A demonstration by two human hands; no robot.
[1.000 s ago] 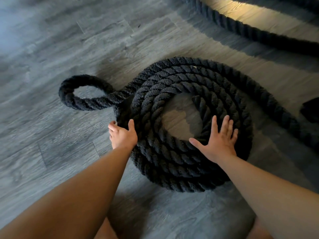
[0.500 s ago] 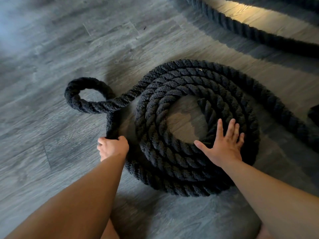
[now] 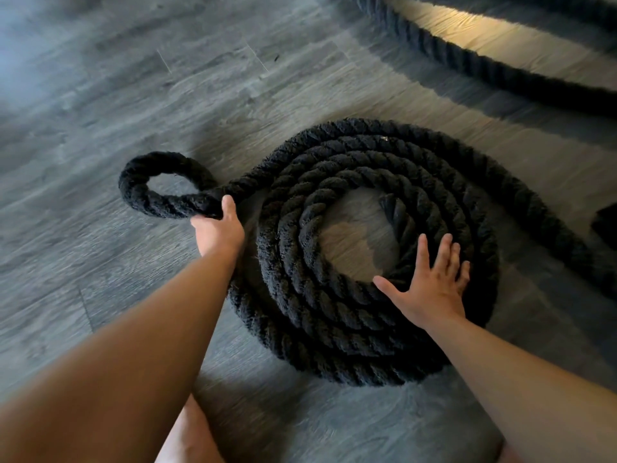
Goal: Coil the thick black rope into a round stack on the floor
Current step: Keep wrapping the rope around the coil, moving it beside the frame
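The thick black rope (image 3: pixel 334 315) lies in a round coil of several turns on the grey wood floor (image 3: pixel 100 111). Its cut end (image 3: pixel 392 208) rests inside the coil's hollow middle. A small stray loop (image 3: pixel 143 182) sticks out from the coil's left side. My left hand (image 3: pixel 218 228) is closed around the rope where this loop crosses itself. My right hand (image 3: pixel 430 289) lies flat with fingers spread on the coil's near right turns, pressing down. From the coil's right side the rope runs off to the right.
A further length of the same rope (image 3: pixel 484 65) crosses the floor at the top right, by a sunlit patch. A dark object (image 3: pixel 606 222) shows at the right edge. My knees are at the bottom edge.
My left hand has moved up from the coil's outer left turn and taken hold of the stray loop at its crossing. My right hand has stayed pressed flat on the coil.
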